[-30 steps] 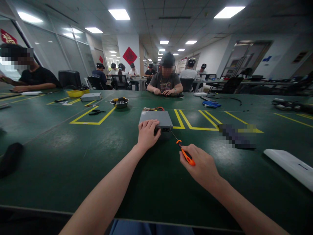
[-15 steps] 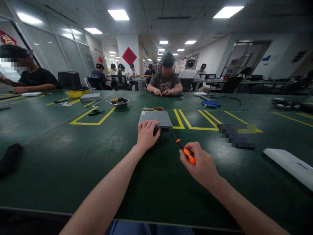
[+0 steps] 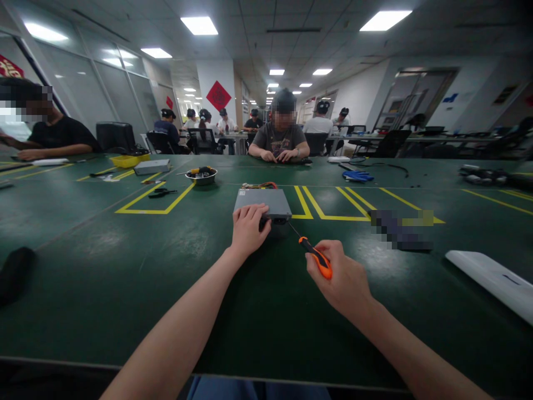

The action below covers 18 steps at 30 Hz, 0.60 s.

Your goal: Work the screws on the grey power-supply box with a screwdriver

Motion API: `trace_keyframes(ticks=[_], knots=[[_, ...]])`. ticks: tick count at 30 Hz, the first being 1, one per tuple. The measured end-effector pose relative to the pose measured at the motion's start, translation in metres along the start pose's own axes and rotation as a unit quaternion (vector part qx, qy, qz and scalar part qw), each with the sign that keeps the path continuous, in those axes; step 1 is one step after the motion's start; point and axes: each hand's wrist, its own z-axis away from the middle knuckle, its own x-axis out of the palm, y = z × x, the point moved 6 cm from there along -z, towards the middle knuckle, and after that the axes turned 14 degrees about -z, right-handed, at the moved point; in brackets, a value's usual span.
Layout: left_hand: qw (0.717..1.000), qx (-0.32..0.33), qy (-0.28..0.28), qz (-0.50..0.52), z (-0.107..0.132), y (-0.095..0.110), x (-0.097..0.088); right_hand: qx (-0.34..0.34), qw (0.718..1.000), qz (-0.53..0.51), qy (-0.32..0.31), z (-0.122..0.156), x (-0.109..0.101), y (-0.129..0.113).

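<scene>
My left hand [image 3: 250, 229] lies palm down on the front left of the case [image 3: 262, 200], a flat, rectangular box of matte grey sheet metal. The case sits flat on the bench [image 3: 125, 316], directly ahead of me, outside the yellow tape outlines. Its fingers [image 3: 260, 212] rest across the top panel, lightly curved and not clenched. A dark port [image 3: 280, 220] opens in the front face, just beside my fingers. A bundle of red, orange and yellow wires [image 3: 257, 185] lies behind the case.

My right hand [image 3: 339, 276] is clenched around the screwdriver [image 3: 318, 258], which has a moulded orange-and-black handle and a slender steel shaft. The shaft slants up and left toward the front right corner of the case. Its tip is very near that corner; I cannot tell whether they touch.

The bench has a smooth, dark green surface with scuffed patches. Farther ahead stand a round steel bowl [image 3: 201, 176] holding small tools and a second flat grey case [image 3: 152, 166]. Black-handled pliers [image 3: 162, 193] lie inside a yellow outline. Blue gloves [image 3: 357, 176] lie to the right, and a long white panel [image 3: 491, 283] lies near the right edge of the view.
</scene>
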Motion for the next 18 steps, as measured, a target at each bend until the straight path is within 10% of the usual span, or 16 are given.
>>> trace_keyframes(ticks=[5,13,18], knots=[[1.0,-0.001,0.004,-0.005,0.0,0.0,0.001,-0.112,0.992,0.05,0.009,0.002,0.002,-0.015],[1.0,-0.001,-0.001,-0.001,0.0,0.0,0.0,0.034,0.999,-0.021,-0.014,-0.002,0.001,0.002],[1.0,-0.004,0.0,0.003,0.0,0.0,0.0,-0.085,0.996,-0.001,-0.01,-0.001,0.002,-0.012]])
